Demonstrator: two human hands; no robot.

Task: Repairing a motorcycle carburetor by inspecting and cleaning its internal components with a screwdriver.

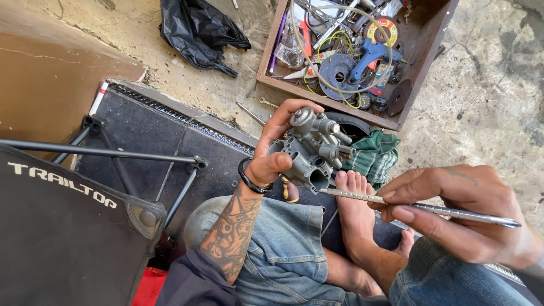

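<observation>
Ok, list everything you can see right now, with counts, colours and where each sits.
carburettor: one, grey metal, held up in left hand
metal tool: one, silver, thin, in right hand, tip at carburettor
wooden box: one, brown, top, full of tools and wires
black bag: one, top left on ground
green cloth: one, checked, by the foot
black mat: one, under legs
left hand: grip on carburettor
right hand: grip on tool
</observation>
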